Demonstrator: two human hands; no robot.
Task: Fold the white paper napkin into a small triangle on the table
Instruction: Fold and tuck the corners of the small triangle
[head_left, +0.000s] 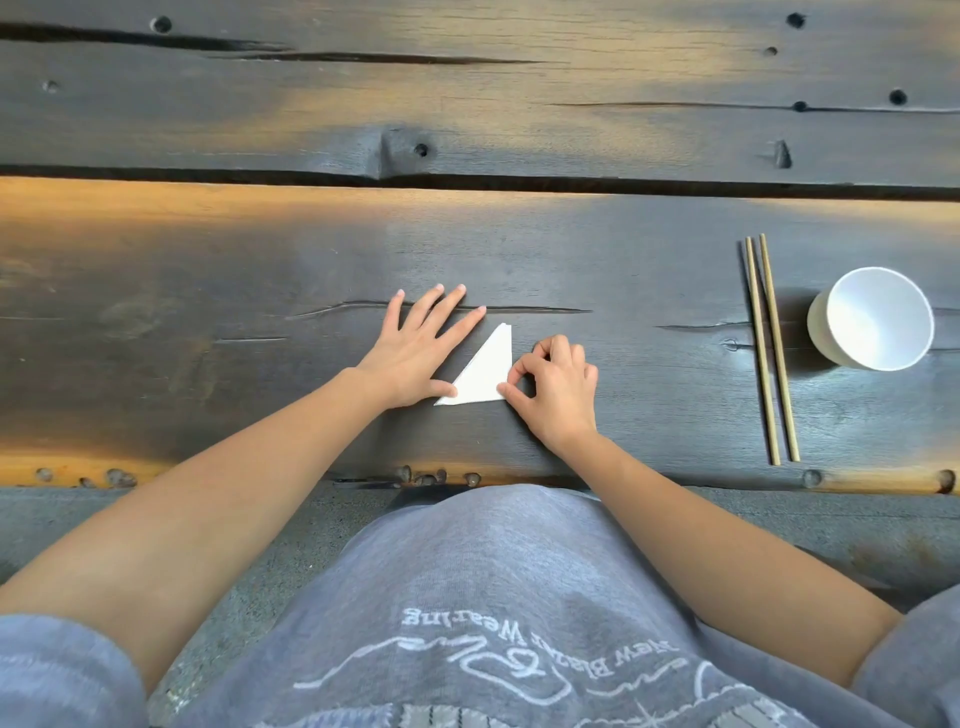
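The white paper napkin (485, 373) lies on the dark wooden table (260, 322) as a small triangle, its point away from me. My left hand (421, 353) lies flat with fingers spread beside the napkin's slanted left edge, the thumb pressing the lower left corner. My right hand (553, 387) is curled at the napkin's right side, with thumb and forefinger pinching its lower right corner.
A pair of wooden chopsticks (769, 348) lies lengthwise to the right, and a white paper cup (872, 318) lies tipped beside them. The table's near edge (519, 478) runs just above my grey shirt. Cracks and knots mark the planks.
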